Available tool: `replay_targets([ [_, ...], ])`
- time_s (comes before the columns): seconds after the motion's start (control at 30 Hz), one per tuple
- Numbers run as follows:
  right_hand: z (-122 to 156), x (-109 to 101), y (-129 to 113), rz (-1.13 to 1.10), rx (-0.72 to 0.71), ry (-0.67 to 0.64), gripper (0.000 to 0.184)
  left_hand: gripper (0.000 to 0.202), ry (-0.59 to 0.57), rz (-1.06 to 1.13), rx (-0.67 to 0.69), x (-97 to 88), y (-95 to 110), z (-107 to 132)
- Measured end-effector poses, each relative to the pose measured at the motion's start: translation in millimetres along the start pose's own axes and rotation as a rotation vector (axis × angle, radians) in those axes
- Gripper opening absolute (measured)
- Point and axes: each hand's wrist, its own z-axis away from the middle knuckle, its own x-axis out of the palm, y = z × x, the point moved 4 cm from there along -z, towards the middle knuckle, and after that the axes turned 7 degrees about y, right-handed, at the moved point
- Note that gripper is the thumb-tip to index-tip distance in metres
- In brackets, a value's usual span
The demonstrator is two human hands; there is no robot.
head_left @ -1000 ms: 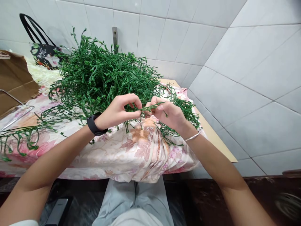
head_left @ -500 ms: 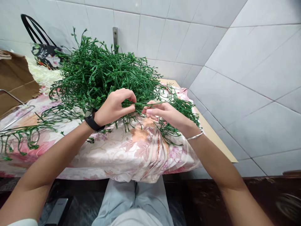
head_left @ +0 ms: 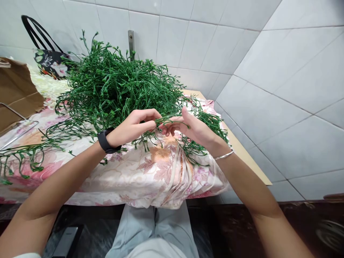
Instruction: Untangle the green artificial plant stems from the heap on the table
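a thin green sprig [head_left: 168, 120] is pinched between two hands at the near edge of a pile of green sprigs [head_left: 115, 86], which is heaped at eleven o'clock from them on a floral cloth [head_left: 150, 172]. the left hand [head_left: 134, 126] is curled, fingertips pressed on the sprig. its other end is gripped by the right hand [head_left: 193, 129], thumb raised. a black-handled bag [head_left: 51, 61] is seen at ten o'clock.
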Motion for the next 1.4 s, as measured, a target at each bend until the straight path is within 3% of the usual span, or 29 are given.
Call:
replay_targets([
  [0.2,0.1,3.7,2.0,-0.125,-0.09,-0.039,0.033,0.019,0.09,0.041,0.062,-2.9,1.4,-0.5],
  [0.5,-0.7,1.7,5.0,-0.071,-0.109,-0.006,0.025,0.015,0.225,0.169,0.114,0.1,-1.9,0.9],
  [0.63,-1.1,-4.9,6.6,0.035,-0.086,0.11,0.017,0.015,0.219,0.006,0.192,3.8,1.7,3.0],
  [0.77,-2.4,-9.5,5.6,0.247,-0.111,0.197,0.02,0.015,0.202,-0.212,0.282,6.1,4.1,4.4],
  [0.87,-1.7,-5.0,0.0,0.378,-0.151,0.179,0.02,0.015,0.22,-0.362,0.339,7.9,3.1,5.3],
  [1.0,0.6,5.1,-6.3,0.382,-0.171,0.098,0.026,0.016,0.254,-0.55,0.438,11.8,1.5,7.4],
  [1.13,1.1,8.2,-6.3,0.363,-0.171,0.15,0.029,0.017,0.343,-0.656,0.493,9.9,0.9,7.3],
  [1.27,2.3,11.3,-9.5,0.426,-0.262,0.229,0.032,0.015,0.407,-0.683,0.51,3.3,4.8,4.7],
  [1.4,7.9,10.0,-21.8,0.52,-0.397,0.256,0.028,0.017,0.448,-0.779,0.616,3.9,17.1,8.5],
])
